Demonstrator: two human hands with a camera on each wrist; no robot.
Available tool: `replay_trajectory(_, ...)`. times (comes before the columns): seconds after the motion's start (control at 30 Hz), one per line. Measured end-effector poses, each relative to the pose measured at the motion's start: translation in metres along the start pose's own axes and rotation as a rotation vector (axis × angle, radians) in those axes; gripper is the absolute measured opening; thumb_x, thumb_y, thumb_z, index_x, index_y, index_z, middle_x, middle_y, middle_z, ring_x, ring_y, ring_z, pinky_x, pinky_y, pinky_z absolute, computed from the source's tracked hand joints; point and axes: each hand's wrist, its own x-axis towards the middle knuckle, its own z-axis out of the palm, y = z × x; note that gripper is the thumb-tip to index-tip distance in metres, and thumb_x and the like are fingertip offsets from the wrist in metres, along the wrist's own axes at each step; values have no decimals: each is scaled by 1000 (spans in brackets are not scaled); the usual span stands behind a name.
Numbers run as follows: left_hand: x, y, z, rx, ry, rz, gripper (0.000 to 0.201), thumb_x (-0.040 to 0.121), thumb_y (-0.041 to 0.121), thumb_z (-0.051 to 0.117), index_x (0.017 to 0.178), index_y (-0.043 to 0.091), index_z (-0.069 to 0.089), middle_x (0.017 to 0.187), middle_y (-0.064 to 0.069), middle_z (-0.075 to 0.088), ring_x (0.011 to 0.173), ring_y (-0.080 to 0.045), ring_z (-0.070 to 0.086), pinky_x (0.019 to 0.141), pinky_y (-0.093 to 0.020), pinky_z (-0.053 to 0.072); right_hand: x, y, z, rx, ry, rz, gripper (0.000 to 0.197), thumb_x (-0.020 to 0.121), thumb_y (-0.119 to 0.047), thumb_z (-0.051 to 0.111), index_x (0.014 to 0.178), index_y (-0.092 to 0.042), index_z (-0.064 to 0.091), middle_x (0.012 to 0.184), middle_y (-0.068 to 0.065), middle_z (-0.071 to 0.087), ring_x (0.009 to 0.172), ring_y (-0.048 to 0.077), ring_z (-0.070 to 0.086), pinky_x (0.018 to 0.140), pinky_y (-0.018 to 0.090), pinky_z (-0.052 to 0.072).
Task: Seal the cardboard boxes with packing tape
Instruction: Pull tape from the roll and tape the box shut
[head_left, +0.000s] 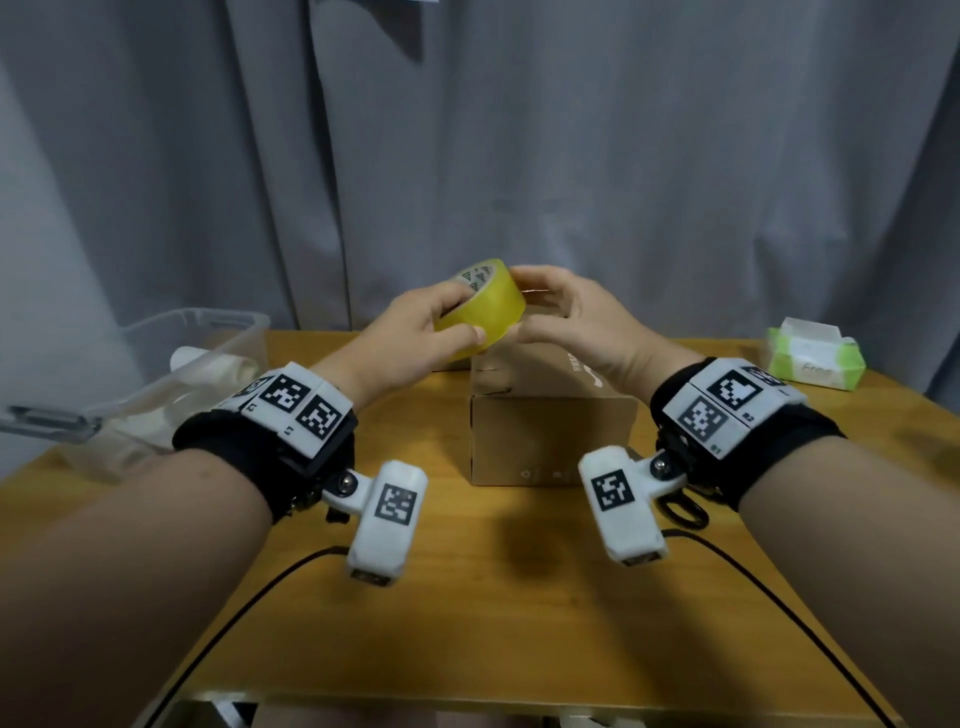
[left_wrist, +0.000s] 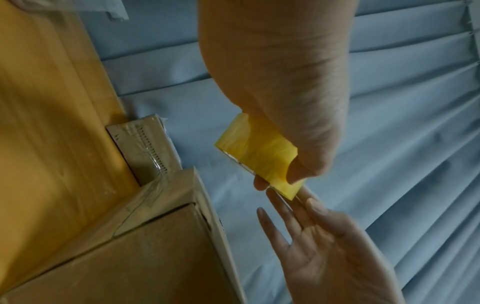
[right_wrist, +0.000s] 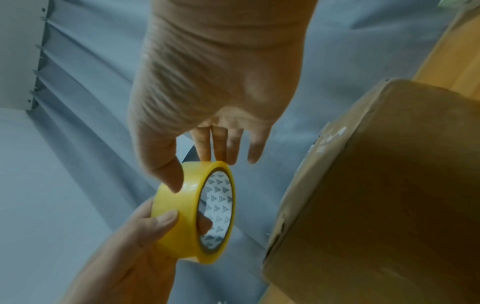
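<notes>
My left hand (head_left: 460, 317) holds a yellow roll of packing tape (head_left: 488, 306) in the air above the table, thumb on the outer face and a finger inside the core (right_wrist: 205, 224). The right hand (head_left: 522, 304) meets the roll from the right. Its thumb (right_wrist: 166, 176) presses on the tape's outer face, and its straight fingertips touch the rim. A brown cardboard box (head_left: 550, 441) stands below the hands, with clear tape along one edge (left_wrist: 155, 195). A smaller taped box (left_wrist: 145, 148) sits behind it.
A clear plastic bin (head_left: 208, 353) with white items stands at the left of the wooden table (head_left: 519, 623). A green tissue pack (head_left: 810, 358) lies at the back right. Black scissors (head_left: 685, 509) lie under my right wrist. A grey curtain hangs behind.
</notes>
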Motion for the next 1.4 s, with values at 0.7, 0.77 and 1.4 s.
replay_trajectory(0.7, 4, 40, 28, -272, 113, -186, 25, 95, 23, 50, 85, 3, 62, 66, -2, 65, 57, -12, 58, 54, -25, 44, -35, -3, 17, -467, 181, -237, 86, 72, -50, 74, 142, -15, 40, 141, 1, 41, 126, 3, 33, 104, 20, 29)
replay_trajectory(0.77, 5, 43, 29, -346, 66, -203, 17, 87, 21, 50, 84, 6, 58, 68, -4, 54, 63, -14, 52, 62, -28, 41, -35, -6, 16, -502, 161, -196, 100, 70, -49, 79, 148, -12, 27, 148, 5, 30, 131, 6, 26, 105, 18, 20)
replay_trajectory(1.4, -13, 42, 30, -88, 35, 28, 11, 84, 18, 54, 89, 13, 62, 72, 5, 56, 62, -2, 49, 57, -14, 40, -40, -5, 13, 349, 252, 99, 63, 70, -54, 68, 121, -18, 58, 111, 3, 64, 100, 16, 65, 85, 32, 56)
